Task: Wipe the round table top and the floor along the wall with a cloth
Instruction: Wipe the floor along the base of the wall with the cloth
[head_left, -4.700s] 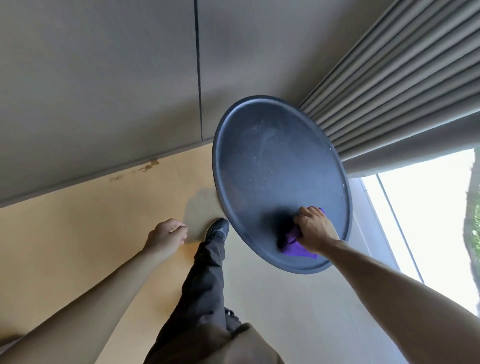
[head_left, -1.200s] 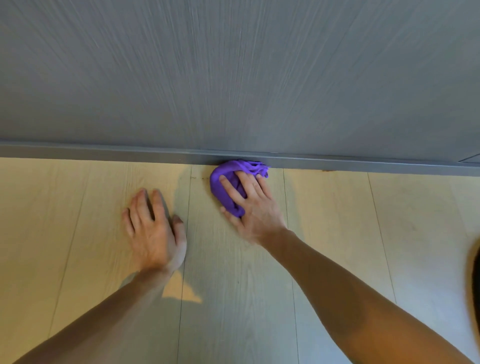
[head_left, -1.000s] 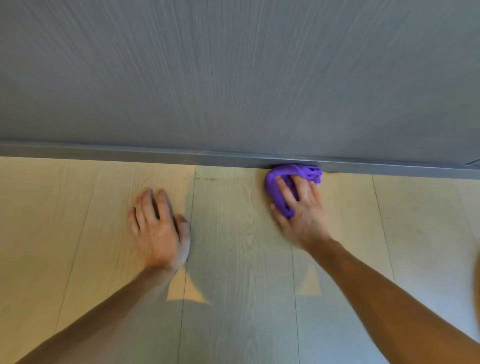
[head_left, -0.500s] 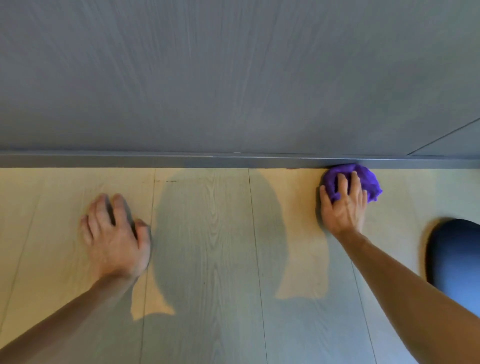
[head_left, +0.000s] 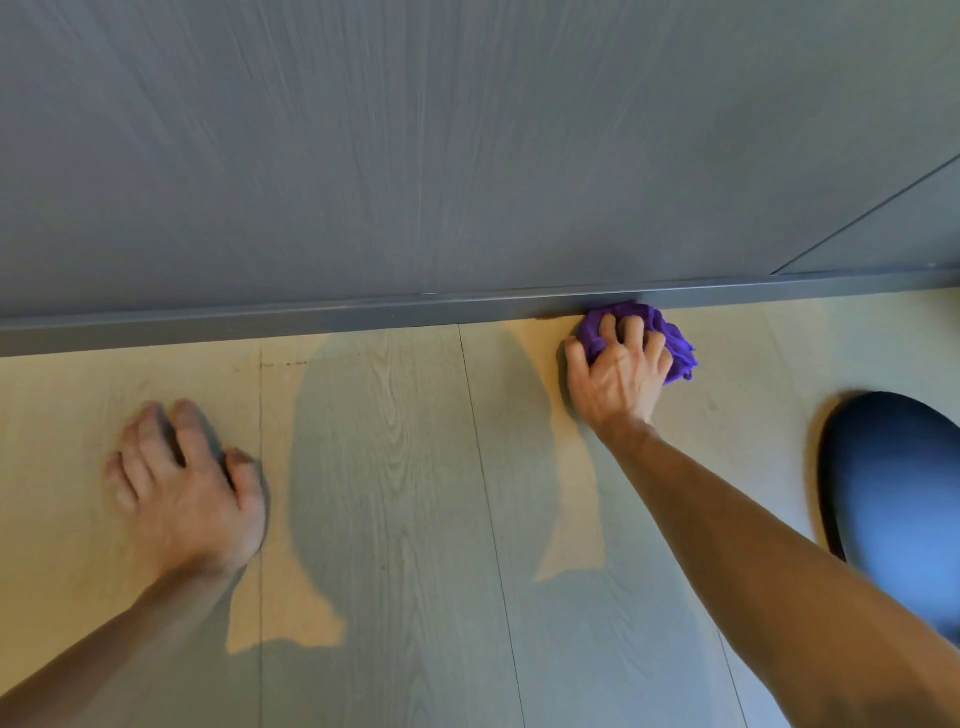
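A bunched purple cloth (head_left: 670, 338) lies on the pale wood-grain floor (head_left: 395, 467), pressed against the grey skirting board (head_left: 311, 319) at the foot of the grey wall (head_left: 415, 156). My right hand (head_left: 618, 379) is shut on the cloth, fingers curled over it. My left hand (head_left: 182, 488) rests flat on the floor at the left, fingers apart, holding nothing. A dark round shape (head_left: 893, 499) at the right edge is the table's base or top; I cannot tell which.
A small brown mark (head_left: 550, 317) sits on the floor at the skirting just left of the cloth. Faint brown specks (head_left: 280, 365) lie near the skirting further left. My shadow falls across the floor between my hands.
My right hand has slid the cloth to the right along the skirting board. The view has shifted right with it, and the dark round shape has come into view.
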